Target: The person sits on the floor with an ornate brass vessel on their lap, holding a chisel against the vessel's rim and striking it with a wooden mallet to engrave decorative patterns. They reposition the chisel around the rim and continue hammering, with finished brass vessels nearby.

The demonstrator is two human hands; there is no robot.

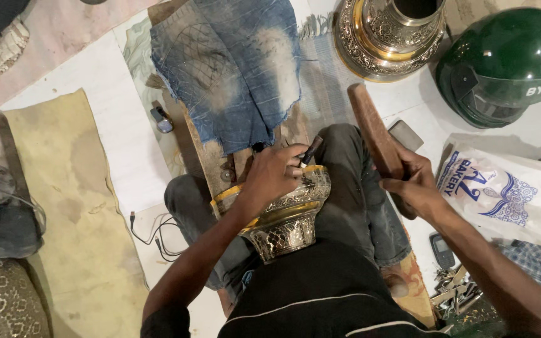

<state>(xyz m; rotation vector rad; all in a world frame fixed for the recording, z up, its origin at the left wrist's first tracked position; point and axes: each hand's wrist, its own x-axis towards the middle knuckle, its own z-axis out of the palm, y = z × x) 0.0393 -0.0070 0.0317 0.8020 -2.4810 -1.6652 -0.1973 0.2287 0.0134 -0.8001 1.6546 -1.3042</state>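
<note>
Left hand (pixel 275 172) rests on the rim of an engraved metal vessel (pixel 286 219) lying in the person's lap, fingers pinched around a small dark chisel (pixel 311 150) whose tip meets the rim just right of the fingertips. Right hand (pixel 411 181), well right of the vessel, grips a wooden mallet (pixel 374 134) in a closed fist. Farther right: a printed plastic bag (pixel 502 194); beyond it, a green helmet (pixel 508 62).

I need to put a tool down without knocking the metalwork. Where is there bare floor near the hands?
Bare white floor lies between the yellow mat and the denim cloth. It is crowded on the right: right hand with wooden mallet, green helmet, printed bag. The left hand rests on the engraved vessel.
</note>
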